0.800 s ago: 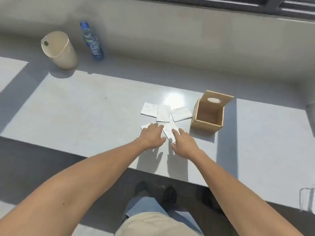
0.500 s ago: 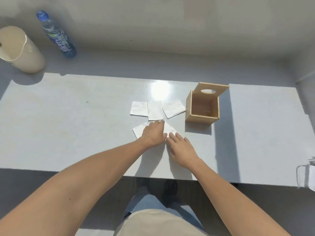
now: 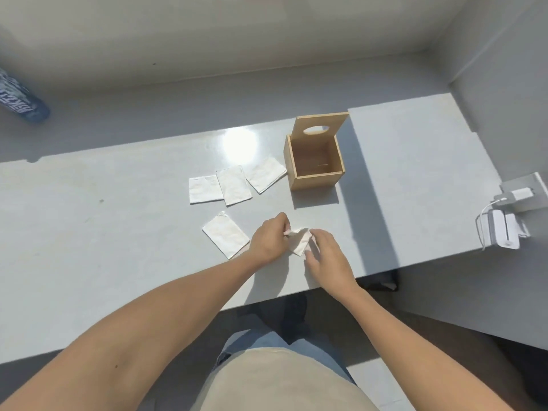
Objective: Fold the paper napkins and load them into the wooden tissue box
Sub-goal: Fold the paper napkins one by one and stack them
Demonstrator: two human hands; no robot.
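A wooden tissue box [image 3: 314, 176] stands open on the grey table [image 3: 118, 232], its lid with an oval slot tipped up at the back; the inside looks empty. Three white napkins lie in a row left of it: one [image 3: 205, 189], a second [image 3: 233, 185] and a third [image 3: 266, 174]. Another napkin [image 3: 225, 234] lies flat nearer me. Between my hands a crumpled napkin [image 3: 299, 241] is lifted slightly off the table. My left hand [image 3: 269, 238] pinches its left edge and my right hand [image 3: 324, 256] holds its right side.
A blue water bottle [image 3: 20, 99] lies at the far left edge. On the lower surface at right are a white charger [image 3: 517, 195] with cable and a white device [image 3: 504, 232]. The table's front edge runs just under my wrists.
The camera has tilted down and shifted right. Both hands went from lying flat on the two near napkins to gripping one napkin, pulled right and raised; the other near napkin stays flat.
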